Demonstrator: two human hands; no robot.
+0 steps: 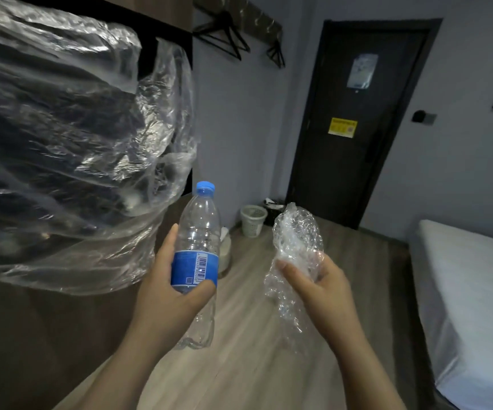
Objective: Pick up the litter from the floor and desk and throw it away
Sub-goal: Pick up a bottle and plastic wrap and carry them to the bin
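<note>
From the head camera, both hands are loaded and held up in front of the body over the wood floor (254, 365). The left hand (168, 285) has its thumb and fingers wrapped round the blue label of an empty-looking plastic water bottle (198, 232), which stands nearly upright with its blue cap on. The right hand (322, 288) pinches a crumpled wad of clear plastic film (295, 241) between thumb and curled fingers, with loose film trailing below the palm. A white wastebasket (252, 220) stands on the floor near the dark door (357, 122), with a darker bin (273, 210) just beside it, both well apart from the hands. The step in hand looks like the carry to the bins. The way runs between the desk (32, 335) and the bed (470, 291). The film is light and springy, so it is best let go low inside the rim. The bottle should drop cleanly on its own.
</note>
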